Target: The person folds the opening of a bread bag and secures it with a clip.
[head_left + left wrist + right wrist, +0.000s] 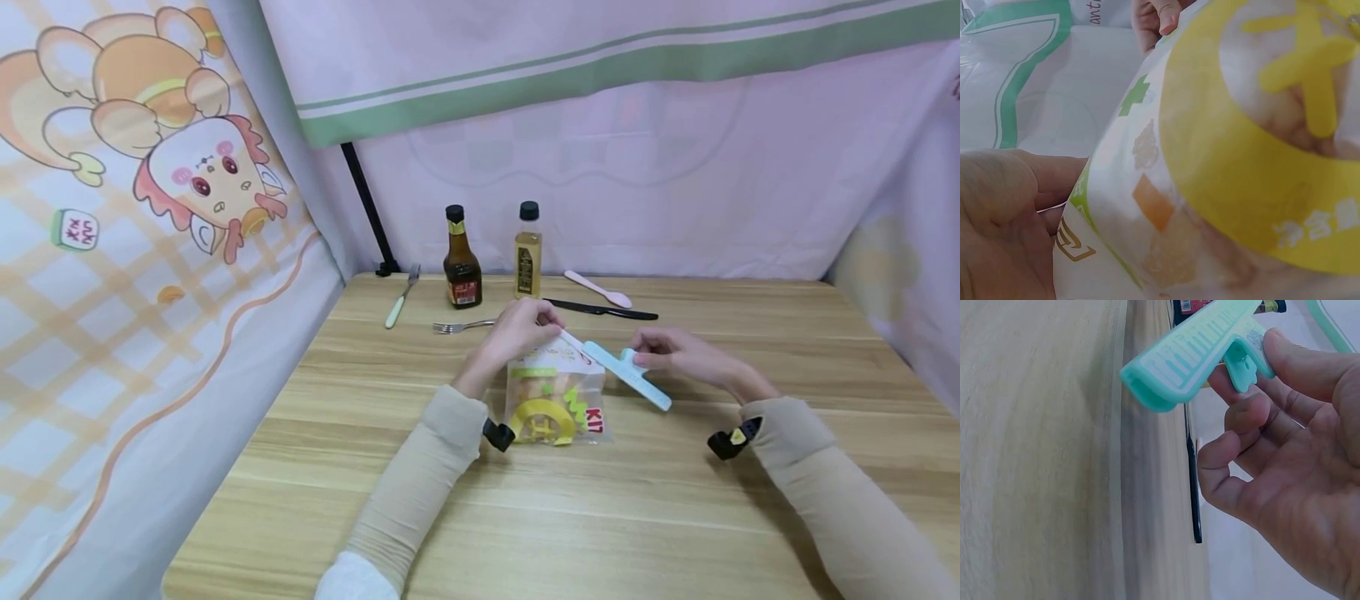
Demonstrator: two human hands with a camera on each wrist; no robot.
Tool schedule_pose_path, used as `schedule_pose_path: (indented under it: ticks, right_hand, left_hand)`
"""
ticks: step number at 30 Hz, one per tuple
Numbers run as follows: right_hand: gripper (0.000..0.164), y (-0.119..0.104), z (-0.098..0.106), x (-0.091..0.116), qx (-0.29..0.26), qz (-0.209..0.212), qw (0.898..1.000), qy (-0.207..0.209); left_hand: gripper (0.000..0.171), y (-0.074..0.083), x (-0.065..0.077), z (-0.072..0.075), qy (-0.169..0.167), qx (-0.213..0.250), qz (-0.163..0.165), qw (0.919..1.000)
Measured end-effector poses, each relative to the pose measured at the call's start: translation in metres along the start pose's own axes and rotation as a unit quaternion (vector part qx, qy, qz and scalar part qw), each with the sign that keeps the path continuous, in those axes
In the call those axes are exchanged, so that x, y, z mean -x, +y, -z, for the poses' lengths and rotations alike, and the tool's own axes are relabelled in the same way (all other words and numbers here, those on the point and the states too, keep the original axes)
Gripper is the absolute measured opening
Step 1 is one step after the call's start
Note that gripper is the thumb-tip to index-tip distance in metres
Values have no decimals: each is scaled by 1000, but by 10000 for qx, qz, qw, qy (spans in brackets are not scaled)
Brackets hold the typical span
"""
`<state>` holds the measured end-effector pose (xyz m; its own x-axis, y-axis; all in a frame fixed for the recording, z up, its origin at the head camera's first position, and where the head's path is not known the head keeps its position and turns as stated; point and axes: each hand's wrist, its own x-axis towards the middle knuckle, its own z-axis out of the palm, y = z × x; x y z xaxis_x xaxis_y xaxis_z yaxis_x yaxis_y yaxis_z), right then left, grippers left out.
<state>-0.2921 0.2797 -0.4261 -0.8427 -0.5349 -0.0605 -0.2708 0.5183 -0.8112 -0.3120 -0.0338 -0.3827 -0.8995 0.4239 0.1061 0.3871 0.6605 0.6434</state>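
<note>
A see-through food bag (555, 404) with a yellow ring print hangs or stands over the table's middle; I cannot tell whether its bottom touches. My left hand (521, 329) grips its top edge in the head view. In the left wrist view the bag (1241, 187) fills much of the picture, beside the left palm (1004, 219). My right hand (682, 358) pinches the handle of a long mint-green bag clip (637, 382). The clip's far end meets the bag's upper right corner. Thumb and fingers squeeze the clip (1191, 356) in the right wrist view.
Behind the bag stand a dark sauce bottle (462, 271) and a yellowish oil bottle (528, 262). A green-handled fork (402, 298), a second fork (453, 328), a black knife (607, 311) and a pink spoon (600, 290) lie on the wooden table (315, 483). Cloth hangs behind.
</note>
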Motion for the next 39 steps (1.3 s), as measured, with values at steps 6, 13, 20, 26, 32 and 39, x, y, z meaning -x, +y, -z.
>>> schedule_pose_path:
  ticks: [6,13,20,26,32,39]
  right_hand:
    - [19,-6,-4,-5,-38,-49,10000,71]
    - [22,-16,-7,-11,-171,-328,9992,148]
    - [25,-21,-9,-16,-254,-413,9987,175]
    - [25,-23,-11,-20,-233,-407,9986,229]
    - [25,-25,-12,-24,-393,-415,9980,277]
    - [26,-26,-14,-29,-455,-348,9980,282]
  left_hand:
    - [13,-1,-1,0,-20,44,-36,10000]
    - [20,-1,-2,0,-121,98,-28,9999]
    - [29,-1,-1,1,-253,193,15,9995]
    - [29,-1,-2,1,-198,146,-12,9997]
    - [28,-1,-2,1,-130,163,-68,9998]
    - [33,-2,-2,-1,-164,278,-51,9995]
